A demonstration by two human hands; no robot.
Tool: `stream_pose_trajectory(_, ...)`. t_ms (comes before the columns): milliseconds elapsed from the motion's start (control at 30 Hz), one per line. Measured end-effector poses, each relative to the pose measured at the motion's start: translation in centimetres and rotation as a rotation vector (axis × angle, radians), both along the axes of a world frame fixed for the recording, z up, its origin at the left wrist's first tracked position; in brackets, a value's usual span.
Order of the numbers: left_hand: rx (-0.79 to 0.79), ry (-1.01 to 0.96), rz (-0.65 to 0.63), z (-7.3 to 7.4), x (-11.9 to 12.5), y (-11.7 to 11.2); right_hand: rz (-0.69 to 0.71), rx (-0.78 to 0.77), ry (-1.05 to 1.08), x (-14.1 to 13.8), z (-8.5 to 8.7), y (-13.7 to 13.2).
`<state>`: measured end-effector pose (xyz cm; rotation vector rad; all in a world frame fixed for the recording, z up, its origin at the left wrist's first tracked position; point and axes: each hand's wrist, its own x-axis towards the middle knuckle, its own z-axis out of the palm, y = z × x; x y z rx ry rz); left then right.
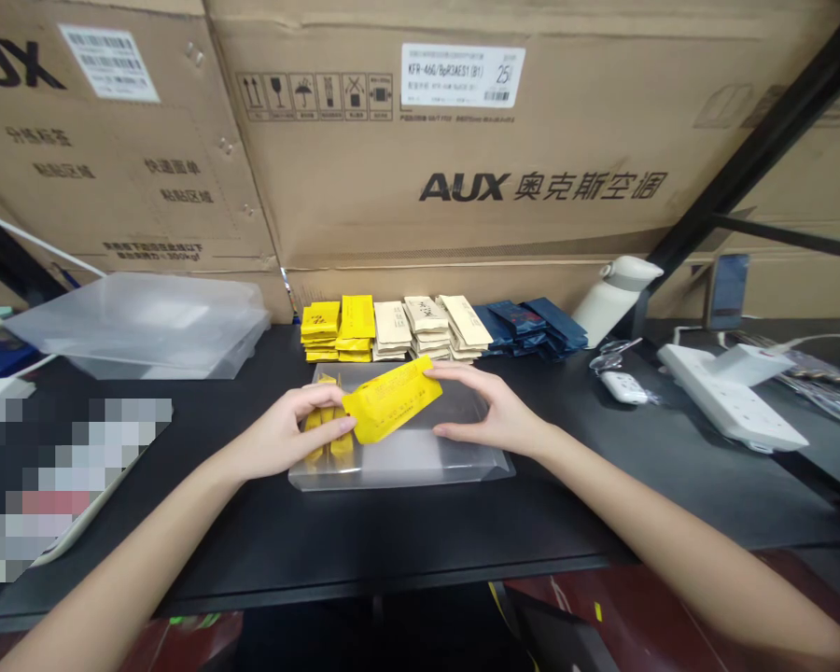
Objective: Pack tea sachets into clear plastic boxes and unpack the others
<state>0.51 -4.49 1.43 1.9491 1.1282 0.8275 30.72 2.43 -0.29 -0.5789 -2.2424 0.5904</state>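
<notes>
A yellow packet (392, 399) is held flat above a clear plastic tray (420, 457) on the black table. My left hand (295, 437) pinches the packet's left end, with its fingers resting on several yellow packets (328, 437) standing in the tray's left side. My right hand (490, 411) holds the packet's right end with index finger and thumb. Behind the tray lie stacks of yellow packets (339, 329), beige packets (427, 327) and dark blue packets (528, 327).
A clear plastic lidded box (147, 322) sits at the back left. To the right are a white bottle (612, 294), a white remote (623, 385) and a white power strip (732, 397). Large cardboard boxes (462, 140) wall the back.
</notes>
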Motion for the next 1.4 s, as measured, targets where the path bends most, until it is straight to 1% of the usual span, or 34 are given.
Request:
stream_pose_trajectory(133, -0.092, -0.117, 0.042, -0.3, 0.2, -0.1, -0.01, 0.006, 0.062, -0.2, -0.3, -0.1)
stream_pose_trajectory(200, -0.09, -0.141, 0.077, -0.4, 0.3, -0.1, -0.014, -0.012, 0.095, -0.3, -0.5, -0.2)
stream_pose_trajectory(300, -0.048, -0.135, 0.12, -0.5, 0.4, 0.0, -0.034, -0.017, 0.098, -0.3, -0.6, -0.2)
stream_pose_trajectory(400, -0.037, -0.094, 0.11, -0.4, 0.5, 0.0, -0.045, 0.009, 0.076, -0.3, -0.5, -0.2)
stream_pose_trajectory(667, 0.02, -0.036, 0.111, -0.3, 0.6, 0.0, 0.006, 0.036, 0.009, -0.2, -0.2, 0.0)
stream_pose_trajectory(767, 0.049, -0.011, 0.104, -0.2, 0.5, 0.0, 0.049, 0.03, 0.016, -0.2, -0.1, 0.0)
stream_pose_trajectory(867, 0.068, 0.005, 0.104, -0.2, 0.6, 0.0, 0.054, 0.039, 0.037, -0.3, -0.1, 0.1)
stream_pose_trajectory(1033, 0.059, -0.022, 0.114, -0.2, 0.7, 0.0, 0.032, 0.061, 0.057, -0.4, 0.0, -0.1)
stream_pose_trajectory(1167, 0.064, -0.07, 0.123, -0.3, 0.7, -0.1, 0.015, 0.108, 0.069, -0.3, 0.2, -0.2)
stream_pose_trajectory(1267, 0.046, -0.12, 0.121, -0.4, 0.7, -0.1, 0.011, 0.136, 0.047, -0.2, 0.4, -0.2)
stream_pose_trajectory(1400, 0.022, -0.161, 0.155, -0.8, 0.8, 0.0, -0.012, 0.169, 0.016, -0.1, 0.5, -0.2)
